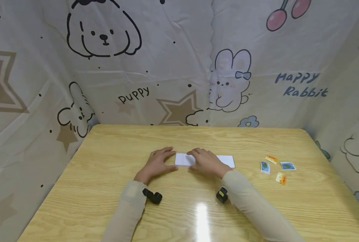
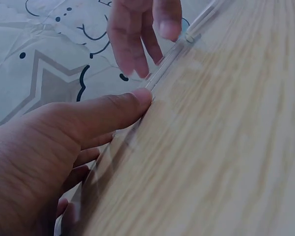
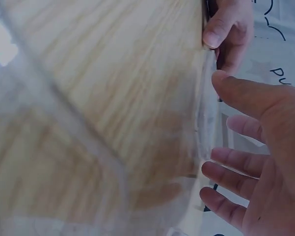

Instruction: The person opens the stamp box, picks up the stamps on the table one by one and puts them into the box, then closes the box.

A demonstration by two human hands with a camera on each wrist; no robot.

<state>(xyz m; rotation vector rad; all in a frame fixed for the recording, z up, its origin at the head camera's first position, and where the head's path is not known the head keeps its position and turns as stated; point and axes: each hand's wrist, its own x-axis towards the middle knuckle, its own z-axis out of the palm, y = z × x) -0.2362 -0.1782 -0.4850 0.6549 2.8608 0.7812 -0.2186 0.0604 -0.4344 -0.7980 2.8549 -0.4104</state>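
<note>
A flat white oblong piece (image 1: pixel 226 160) lies lengthwise across the middle of the table; its exact kind cannot be told. At its left end rests my left hand (image 1: pixel 158 163), thumb at the near corner and fingers toward the far corner. My right hand (image 1: pixel 206 162) is over the middle of the piece and hides part of it. In the right wrist view, that hand's thumb and fingers (image 3: pixel 230 179) are spread apart along a thin, clear-looking edge (image 3: pixel 206 108). The left thumb (image 2: pixel 137 98) touches a similar edge in the left wrist view.
Several small picture cards lie to the right, among them a blue one (image 1: pixel 265 167) and an orange one (image 1: pixel 281 178). Black wrist cameras (image 1: pixel 152 196) hang at both sleeves. A printed cloth (image 1: pixel 173 77) stands behind the wooden table (image 1: pixel 122 141).
</note>
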